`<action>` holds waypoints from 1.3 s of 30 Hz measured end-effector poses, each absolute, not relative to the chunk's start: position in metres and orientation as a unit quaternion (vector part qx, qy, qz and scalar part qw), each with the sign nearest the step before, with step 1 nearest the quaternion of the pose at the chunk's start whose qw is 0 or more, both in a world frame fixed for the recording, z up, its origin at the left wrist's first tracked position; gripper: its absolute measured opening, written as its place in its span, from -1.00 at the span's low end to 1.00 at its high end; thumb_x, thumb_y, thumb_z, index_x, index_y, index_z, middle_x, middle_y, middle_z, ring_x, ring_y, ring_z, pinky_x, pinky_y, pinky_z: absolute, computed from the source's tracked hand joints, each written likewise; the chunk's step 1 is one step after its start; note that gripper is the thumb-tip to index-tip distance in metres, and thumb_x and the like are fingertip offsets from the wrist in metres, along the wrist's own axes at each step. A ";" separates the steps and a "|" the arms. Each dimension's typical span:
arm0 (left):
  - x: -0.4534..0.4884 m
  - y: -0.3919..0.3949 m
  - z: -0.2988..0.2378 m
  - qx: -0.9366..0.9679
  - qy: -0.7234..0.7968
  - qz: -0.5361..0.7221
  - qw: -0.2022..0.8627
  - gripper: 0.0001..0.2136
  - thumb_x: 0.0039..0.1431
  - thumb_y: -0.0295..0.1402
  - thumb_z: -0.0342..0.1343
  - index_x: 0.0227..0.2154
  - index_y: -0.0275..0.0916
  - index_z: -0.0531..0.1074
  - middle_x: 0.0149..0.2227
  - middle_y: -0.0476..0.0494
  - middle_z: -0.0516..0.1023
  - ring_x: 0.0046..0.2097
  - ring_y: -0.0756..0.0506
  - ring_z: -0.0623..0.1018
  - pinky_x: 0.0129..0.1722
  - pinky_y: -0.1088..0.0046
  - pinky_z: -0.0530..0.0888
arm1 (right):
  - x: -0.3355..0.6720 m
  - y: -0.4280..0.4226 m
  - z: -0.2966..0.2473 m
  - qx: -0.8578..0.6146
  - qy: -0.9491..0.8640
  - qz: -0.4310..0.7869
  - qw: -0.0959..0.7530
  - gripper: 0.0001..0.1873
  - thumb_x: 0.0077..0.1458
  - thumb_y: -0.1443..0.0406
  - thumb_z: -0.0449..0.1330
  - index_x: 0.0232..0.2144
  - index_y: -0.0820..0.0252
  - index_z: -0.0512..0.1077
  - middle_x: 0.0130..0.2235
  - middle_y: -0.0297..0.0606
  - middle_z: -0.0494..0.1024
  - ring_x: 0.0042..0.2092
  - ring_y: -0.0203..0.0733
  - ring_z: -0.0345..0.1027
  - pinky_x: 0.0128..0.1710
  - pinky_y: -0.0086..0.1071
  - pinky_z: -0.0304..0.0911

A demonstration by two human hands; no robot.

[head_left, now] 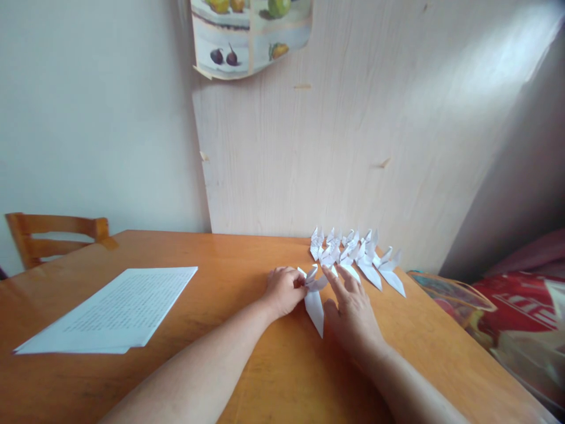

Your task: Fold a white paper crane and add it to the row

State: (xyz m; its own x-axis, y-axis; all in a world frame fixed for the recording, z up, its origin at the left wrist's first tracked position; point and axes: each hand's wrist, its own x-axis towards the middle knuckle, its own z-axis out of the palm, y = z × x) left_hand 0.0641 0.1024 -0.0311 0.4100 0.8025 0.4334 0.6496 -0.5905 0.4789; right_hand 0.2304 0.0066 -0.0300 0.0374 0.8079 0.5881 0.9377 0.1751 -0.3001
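A folded white paper crane (314, 309) stands on the table in front of me, its long pointed wing toward me. My left hand (285, 292) is closed, thumb and fingers pinching the crane's left side. On the crane's other side is my right hand (353, 312), fingers stretched out and apart, holding nothing; its index fingertip is close to the crane's upper right part. I cannot tell whether it touches. Just beyond that hand, several more paper cranes (368, 268) stand in two rows, some partly hidden by my right fingers.
The wooden table (233, 265) meets a pale board (291, 165) at the back. A stack of printed paper (119, 309) lies at left, with a wooden chair (62, 227) behind. Red and clear bags (516, 306) sit beyond the right edge. A fruit picture (251, 35) hangs above.
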 end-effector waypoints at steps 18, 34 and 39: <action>0.064 0.109 -0.036 0.801 0.436 0.364 0.191 -0.87 0.04 -0.22 0.23 -0.46 -0.17 0.52 -0.37 -0.01 0.57 -0.25 -0.10 0.50 -0.26 0.43 0.35 | 0.231 0.011 -0.044 -0.656 -0.683 -0.003 0.321 -0.21 0.02 0.40 0.07 0.32 0.10 0.11 0.28 0.03 0.25 0.29 0.20 0.09 0.13 0.09 0.20; 0.064 0.109 -0.037 0.793 0.446 0.362 0.203 -0.91 0.01 -0.27 0.22 -0.42 -0.15 0.55 -0.33 -0.01 0.60 -0.22 -0.12 0.51 -0.25 0.43 0.36 | 0.237 0.015 -0.036 -0.634 -0.617 -0.025 0.466 -0.20 0.02 0.42 0.03 0.34 0.09 0.05 0.27 -0.10 0.23 0.30 0.02 0.05 0.25 -0.03 0.08; 0.064 0.110 -0.038 0.792 0.449 0.360 0.205 -0.89 0.00 -0.25 0.23 -0.44 -0.15 0.55 -0.35 -0.02 0.59 -0.23 -0.12 0.52 -0.27 0.42 0.37 | 0.235 0.014 -0.034 -0.649 -0.619 -0.013 0.443 -0.28 0.03 0.41 0.03 0.28 0.16 0.16 0.22 -0.05 0.30 0.26 0.06 0.10 0.22 -0.03 0.11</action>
